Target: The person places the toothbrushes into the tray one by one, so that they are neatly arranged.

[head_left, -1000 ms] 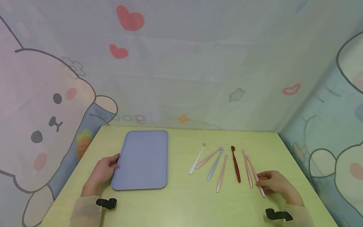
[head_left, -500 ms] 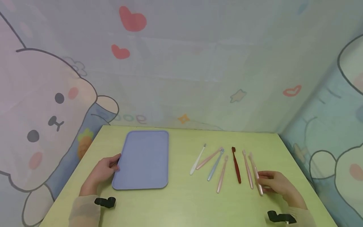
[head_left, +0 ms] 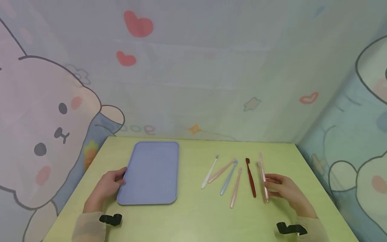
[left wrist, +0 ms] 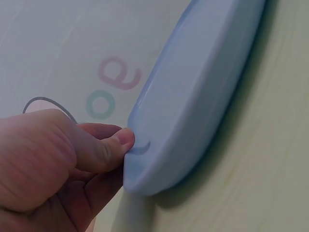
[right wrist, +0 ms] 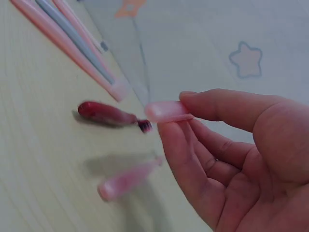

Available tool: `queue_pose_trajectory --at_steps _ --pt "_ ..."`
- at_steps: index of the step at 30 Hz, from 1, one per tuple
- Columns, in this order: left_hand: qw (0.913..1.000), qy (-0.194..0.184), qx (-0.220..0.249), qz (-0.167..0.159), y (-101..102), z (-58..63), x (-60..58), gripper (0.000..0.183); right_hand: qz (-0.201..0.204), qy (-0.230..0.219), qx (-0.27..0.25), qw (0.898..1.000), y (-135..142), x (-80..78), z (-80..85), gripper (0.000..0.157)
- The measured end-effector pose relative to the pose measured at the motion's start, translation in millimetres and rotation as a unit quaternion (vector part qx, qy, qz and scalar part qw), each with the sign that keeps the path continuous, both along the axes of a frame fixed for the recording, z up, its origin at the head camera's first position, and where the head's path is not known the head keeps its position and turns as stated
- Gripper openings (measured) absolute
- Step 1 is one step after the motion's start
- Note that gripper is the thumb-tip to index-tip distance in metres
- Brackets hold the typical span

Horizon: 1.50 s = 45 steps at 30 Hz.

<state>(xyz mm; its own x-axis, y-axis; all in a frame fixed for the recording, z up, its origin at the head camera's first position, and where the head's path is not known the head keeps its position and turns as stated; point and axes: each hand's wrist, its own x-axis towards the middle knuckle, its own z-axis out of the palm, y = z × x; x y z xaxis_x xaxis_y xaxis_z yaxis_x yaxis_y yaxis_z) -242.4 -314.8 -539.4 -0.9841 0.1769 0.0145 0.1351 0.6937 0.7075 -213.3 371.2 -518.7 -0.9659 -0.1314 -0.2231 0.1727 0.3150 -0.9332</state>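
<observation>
Pinching one pink brush [head_left: 262,168] between the thumb and fingers of the right hand [head_left: 282,190], apparently raising it over the table [head_left: 205,222]. Gripping the tray [head_left: 148,173] by its left edge with the left hand [head_left: 106,185], setting the thumb on the rim. Holding the pink brush well to the right of the tray, within the right hand and well apart from the left. Running the long axis away from the body, pointing the head end to the far side and leaning slightly left (almost parallel to the tray's right edge). Overlapping a second brush [right wrist: 128,183] in the head view, but showing apart from it in the right wrist view. Standing separated from the tray by a red brush [head_left: 251,179], a blue brush [head_left: 228,178], a white brush [head_left: 209,174] and two other pink ones [head_left: 236,188].
</observation>
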Motion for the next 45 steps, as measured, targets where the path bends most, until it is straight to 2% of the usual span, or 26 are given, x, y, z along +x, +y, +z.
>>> queue_pose_trajectory --at_steps 6,14,20,27,39,45 --pt "1.0 -0.005 0.003 0.003 -2.8 1.6 0.1 0.057 0.005 0.011 -0.012 1.0 -25.9 -7.8 5.3 0.066" --pt "0.9999 -0.008 -0.008 0.011 -2.3 5.8 0.7 0.058 0.025 0.019 -0.061 0.998 -70.6 -23.6 -1.2 0.062" --pt "0.9998 -0.014 -0.005 0.011 -0.1 9.3 2.0 0.057 0.03 0.021 -0.093 0.995 -106.0 -27.3 -5.3 0.06" --pt "0.9998 -0.017 -0.006 0.01 -2.2 5.1 2.9 0.056 0.027 0.009 -0.124 0.992 -139.2 -29.6 -7.2 0.059" --pt "0.9994 -0.022 -0.011 0.023 -0.3 7.1 7.6 0.056 0.093 0.008 -0.16 0.983 -197.5 -31.2 -11.2 0.059" --pt "0.9994 -0.018 0.001 0.03 1.6 11.0 8.7 0.056 0.107 0.0 -0.176 0.978 -233.1 -31.7 -9.8 0.056"
